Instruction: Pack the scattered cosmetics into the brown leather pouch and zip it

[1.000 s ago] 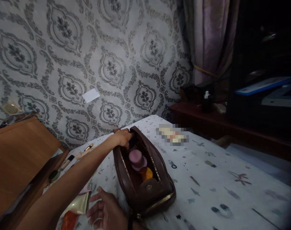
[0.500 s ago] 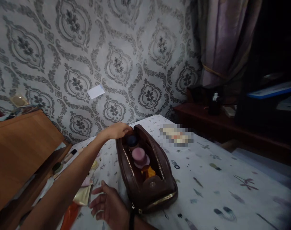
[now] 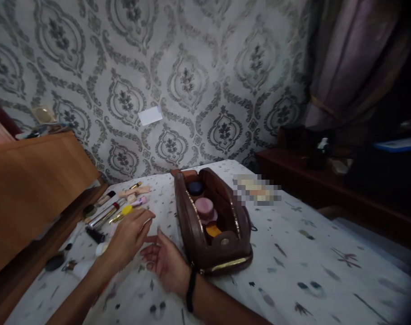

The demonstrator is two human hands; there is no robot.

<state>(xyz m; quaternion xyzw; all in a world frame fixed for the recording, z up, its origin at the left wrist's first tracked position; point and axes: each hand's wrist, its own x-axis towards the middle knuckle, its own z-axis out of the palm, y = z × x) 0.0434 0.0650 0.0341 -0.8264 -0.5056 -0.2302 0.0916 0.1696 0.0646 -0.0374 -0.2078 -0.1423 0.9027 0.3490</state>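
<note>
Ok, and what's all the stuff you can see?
Cloth: 1, patterned white, centre
Bag: 1, brown, on cloth
Disc: 1, dark blue, in bag
Round thing: 1, pink, in bag
Small thing: 1, orange, in bag
Makeup: many, mixed colours, cloth's left
Blurred thing: 1, yellowish, on cloth
Wallpaper: 1, patterned grey, back
Card: 1, white, on wallpaper
Curtain: 1, mauve, right
Panel: 1, brown, left
Ledge: 1, dark red, right
Bottle: 1, black and white, on ledge
Flat thing: 1, blue, far right
Left hand: 1, bare, over cloth
Right hand: 1, black wristband, beside bag

A white patterned cloth (image 3: 232, 295) is carrying an open brown bag (image 3: 205, 257); cosmetics (image 3: 127, 209) are lying left, a blurred item (image 3: 257, 188) right.
</note>
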